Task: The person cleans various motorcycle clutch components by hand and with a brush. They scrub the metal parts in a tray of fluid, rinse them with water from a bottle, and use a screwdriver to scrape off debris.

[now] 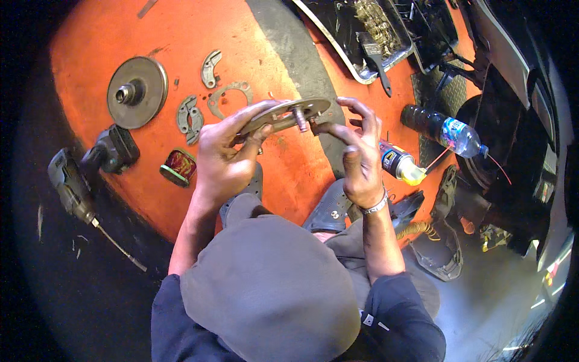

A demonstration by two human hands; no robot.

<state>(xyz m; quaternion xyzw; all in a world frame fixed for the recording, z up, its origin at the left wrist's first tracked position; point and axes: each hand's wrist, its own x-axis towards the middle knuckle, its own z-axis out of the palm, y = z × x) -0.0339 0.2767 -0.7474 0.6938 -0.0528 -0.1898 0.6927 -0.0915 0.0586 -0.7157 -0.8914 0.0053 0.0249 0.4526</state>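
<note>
My left hand grips a round metal clutch plate by its left edge, thumb below and fingers along the rim. The plate is tilted nearly edge-on above the floor, with short pins standing out of it. At its right side my right hand has its fingers apart, one fingertip at a small pin on the plate. Whether that fingertip presses on the pin I cannot tell. On the orange floor beyond lie curved clutch shoes, another single shoe and a thin flat gasket.
A pulley disc lies at far left, near a cordless power tool. Closer in sits a green-edged filter. To the right are a spray can, a plastic bottle, a coil spring, and a brush on a metal tray.
</note>
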